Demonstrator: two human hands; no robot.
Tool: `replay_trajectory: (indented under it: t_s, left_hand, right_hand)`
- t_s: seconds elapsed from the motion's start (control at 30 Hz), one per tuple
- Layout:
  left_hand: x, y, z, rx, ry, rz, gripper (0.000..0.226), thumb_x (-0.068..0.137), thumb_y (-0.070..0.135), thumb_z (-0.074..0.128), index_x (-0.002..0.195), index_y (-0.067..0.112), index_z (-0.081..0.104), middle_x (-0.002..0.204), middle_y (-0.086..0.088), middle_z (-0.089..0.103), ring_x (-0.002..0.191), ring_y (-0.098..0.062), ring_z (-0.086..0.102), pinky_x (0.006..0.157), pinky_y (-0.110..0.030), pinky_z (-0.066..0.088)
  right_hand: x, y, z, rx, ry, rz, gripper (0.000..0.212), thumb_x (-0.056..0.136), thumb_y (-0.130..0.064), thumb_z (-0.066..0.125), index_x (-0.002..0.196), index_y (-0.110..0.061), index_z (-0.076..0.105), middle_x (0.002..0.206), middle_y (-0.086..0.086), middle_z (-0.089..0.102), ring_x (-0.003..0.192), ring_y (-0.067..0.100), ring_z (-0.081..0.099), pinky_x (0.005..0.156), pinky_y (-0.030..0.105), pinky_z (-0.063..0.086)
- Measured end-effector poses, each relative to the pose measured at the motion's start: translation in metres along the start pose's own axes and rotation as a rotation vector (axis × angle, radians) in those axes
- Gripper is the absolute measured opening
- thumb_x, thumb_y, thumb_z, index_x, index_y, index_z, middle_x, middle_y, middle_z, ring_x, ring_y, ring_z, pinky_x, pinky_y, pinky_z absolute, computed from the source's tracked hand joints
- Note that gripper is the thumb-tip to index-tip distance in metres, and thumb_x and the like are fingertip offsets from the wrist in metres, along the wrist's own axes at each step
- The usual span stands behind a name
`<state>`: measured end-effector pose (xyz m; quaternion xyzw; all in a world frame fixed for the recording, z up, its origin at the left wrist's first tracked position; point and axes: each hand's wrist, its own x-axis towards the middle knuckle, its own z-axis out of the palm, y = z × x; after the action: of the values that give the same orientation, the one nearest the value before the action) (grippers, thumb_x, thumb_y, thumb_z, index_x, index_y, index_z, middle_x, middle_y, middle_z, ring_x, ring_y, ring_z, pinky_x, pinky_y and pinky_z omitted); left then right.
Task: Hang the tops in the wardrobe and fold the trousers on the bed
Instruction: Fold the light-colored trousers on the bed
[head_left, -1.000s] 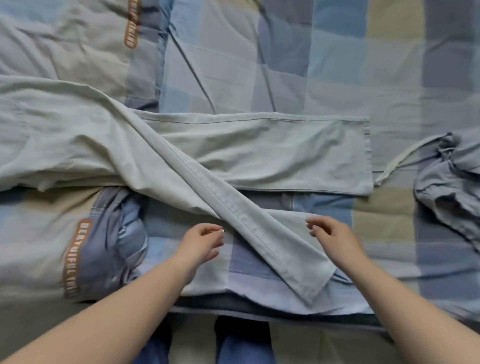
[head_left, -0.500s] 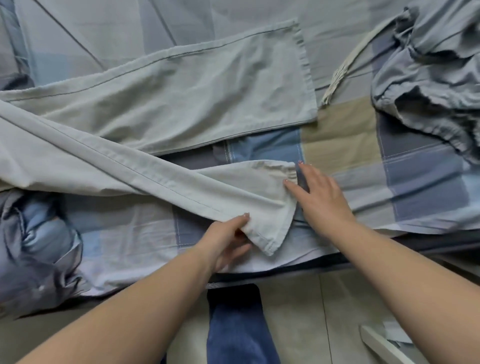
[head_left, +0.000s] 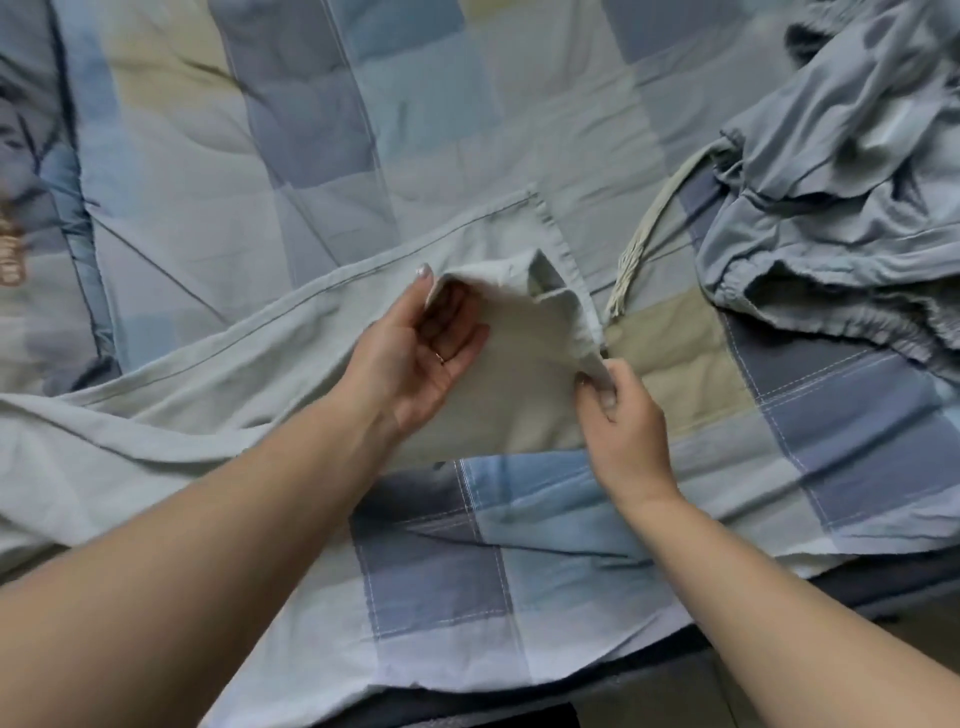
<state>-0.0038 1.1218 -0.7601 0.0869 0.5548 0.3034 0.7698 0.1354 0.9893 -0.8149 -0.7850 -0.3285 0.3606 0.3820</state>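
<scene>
- Background: your view looks down on a bed covered by a patchwork checked sheet in blue, grey and tan squares (head_left: 810, 457), its near edge hanging over the mattress side at the bottom of the view.
- Far left: a rumpled blue-grey fabric with brown printed lettering (head_left: 13, 254) lies at the frame edge; the print is too blurred to read.
- Left to centre: the pale grey-green cotton trousers (head_left: 218, 374) lie flat on the sheet, one leg running toward the upper right and ending in a stitched hem, the other raised in your hands.
- Centre: your left hand (head_left: 415, 358) is palm up under the lifted leg end, thumb pressed on the upper hem corner, fingers loosely curled beneath the cloth.
- Right of centre: your right hand (head_left: 618, 415) pinches the lower hem corner, fingertips closed together on the fabric.
- Beside it: a cream woven drawstring with a frayed end (head_left: 631, 254) lies on the sheet.
- Far right: a crumpled blue-grey garment with an elastic gathered waistband (head_left: 831, 171) lies heaped, apart from the trousers.
</scene>
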Motion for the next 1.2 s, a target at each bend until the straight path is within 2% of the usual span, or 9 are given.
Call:
replay_trajectory:
  t_s: [0.07,0.2,0.37,0.53,0.63,0.73,0.87,1.0,1.2]
  left_hand:
    - [0.016,0.024,0.021,0.103,0.004,0.074,0.024,0.096,0.033,0.052,0.080,0.018,0.061,0.066,0.007,0.071,0.065,-0.005,0.070,0.064,-0.026,0.058]
    - [0.049,0.058,0.064,0.320,-0.004,0.144,0.025,0.101,0.036,0.044,0.088,0.020,0.058,0.064,0.012,0.070,0.064,0.001,0.068,0.064,-0.020,0.053]
    - [0.086,0.074,0.105,0.540,0.047,0.161,0.029,0.102,0.034,0.041,0.082,0.020,0.056,0.059,0.011,0.067,0.055,-0.002,0.064,0.058,-0.018,0.049]
    - [0.105,0.052,0.084,0.662,0.063,0.219,0.011,0.098,0.033,0.052,0.098,0.024,0.056,0.097,0.008,0.064,0.091,-0.006,0.064,0.076,-0.027,0.049]
    - [0.091,0.019,0.031,0.572,0.169,0.211,0.012,0.097,0.031,0.053,0.091,0.022,0.059,0.093,0.007,0.066,0.085,-0.005,0.067,0.072,-0.024,0.052]
    - [0.062,-0.021,-0.041,0.424,0.312,0.001,0.018,0.097,0.034,0.052,0.090,0.019,0.059,0.074,0.008,0.068,0.067,-0.003,0.068,0.063,-0.023,0.052]
    - [0.029,-0.060,-0.112,0.317,0.422,-0.190,0.018,0.096,0.035,0.054,0.097,0.018,0.060,0.099,0.001,0.065,0.091,-0.013,0.064,0.069,-0.030,0.049]
    - [0.024,-0.065,-0.131,0.075,0.470,-0.057,0.010,0.095,0.028,0.056,0.097,0.019,0.059,0.107,-0.003,0.064,0.100,-0.016,0.062,0.075,-0.035,0.051]
    - [0.033,-0.045,-0.124,-0.127,0.656,0.163,0.019,0.096,0.017,0.056,0.078,0.019,0.049,0.079,0.002,0.055,0.077,-0.008,0.058,0.093,-0.033,0.049]
  right_hand:
    - [0.023,-0.016,0.002,0.108,0.037,0.030,0.003,0.093,-0.021,0.057,0.090,-0.020,0.058,0.075,-0.014,0.061,0.066,-0.005,0.054,0.060,0.009,0.040]
    - [0.074,-0.029,-0.002,0.119,0.070,0.094,0.018,0.092,-0.029,0.058,0.082,-0.015,0.059,0.068,-0.005,0.056,0.066,0.013,0.049,0.059,0.026,0.035]
    - [0.120,-0.021,-0.004,0.036,0.084,0.207,0.026,0.090,-0.036,0.059,0.072,-0.018,0.055,0.062,-0.007,0.049,0.057,0.008,0.043,0.046,0.015,0.033]
    - [0.140,0.004,-0.001,-0.045,0.062,0.346,0.014,0.090,-0.027,0.059,0.091,-0.016,0.067,0.089,0.005,0.067,0.084,0.024,0.059,0.072,0.029,0.044]
    - [0.136,0.022,-0.006,-0.003,0.079,0.403,0.014,0.089,-0.028,0.059,0.098,-0.022,0.069,0.104,0.003,0.069,0.096,0.023,0.060,0.084,0.031,0.047]
    - [0.121,0.030,-0.003,0.075,0.059,0.454,0.019,0.087,-0.039,0.059,0.077,-0.023,0.060,0.084,-0.003,0.065,0.080,0.018,0.056,0.065,0.026,0.043]
    - [0.109,0.029,0.003,0.452,-0.061,0.609,0.023,0.088,-0.039,0.062,0.086,-0.016,0.064,0.101,0.003,0.071,0.098,0.020,0.063,0.084,0.037,0.052]
    - [0.102,0.024,0.015,0.869,-0.051,0.629,0.006,0.088,-0.027,0.066,0.093,-0.025,0.064,0.092,-0.008,0.073,0.093,0.013,0.067,0.077,0.037,0.056]
    - [0.091,0.017,0.031,0.876,0.168,0.660,0.018,0.088,0.002,0.061,0.084,-0.016,0.060,0.087,-0.001,0.065,0.078,0.010,0.063,0.075,0.029,0.054]
